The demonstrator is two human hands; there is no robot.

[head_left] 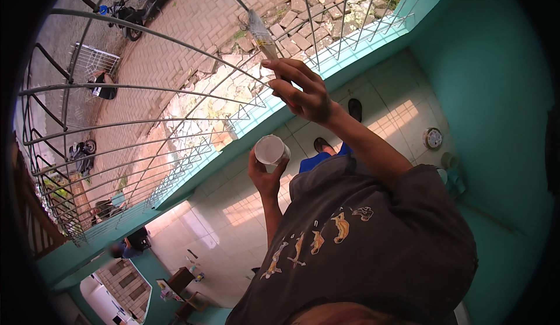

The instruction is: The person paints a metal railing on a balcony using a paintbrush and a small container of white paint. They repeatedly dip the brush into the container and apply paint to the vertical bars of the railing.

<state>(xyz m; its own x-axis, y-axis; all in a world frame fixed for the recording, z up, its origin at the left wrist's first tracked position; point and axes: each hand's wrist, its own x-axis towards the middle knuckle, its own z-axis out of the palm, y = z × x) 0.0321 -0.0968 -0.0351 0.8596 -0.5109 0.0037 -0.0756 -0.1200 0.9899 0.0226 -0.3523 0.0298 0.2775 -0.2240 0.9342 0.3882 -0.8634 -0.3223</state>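
Two hands, head view: well apart, each closed on its own thing.
R hand (303, 95): up & out in front, fingers pinched on the brush handle.
Brush (261, 32): far side of my R hand, pointing away; greyish bristle end up by a bar of the grille (134, 86), can't tell for sure if touching.
L hand (265, 176): nearer me & to the left, wrapped round the cup.
Cup (271, 150): white, approx. upright, mouth up twd me; whitish inside, can't tell how full.
Sill (373, 57): teal, just this side of the grille.
Outside: brick paving (169, 51), rubble (315, 19) beyond the brush, motorbike (84, 157) far left.
Floor (233, 220): pale tiles, my dark shoes (354, 110) on it, round tin (432, 138) to the right.
Wall (490, 92): teal, right side.
Shirt (385, 226): mine, dark w/ animal print, nearest.
Bg: another person (125, 249), off left.
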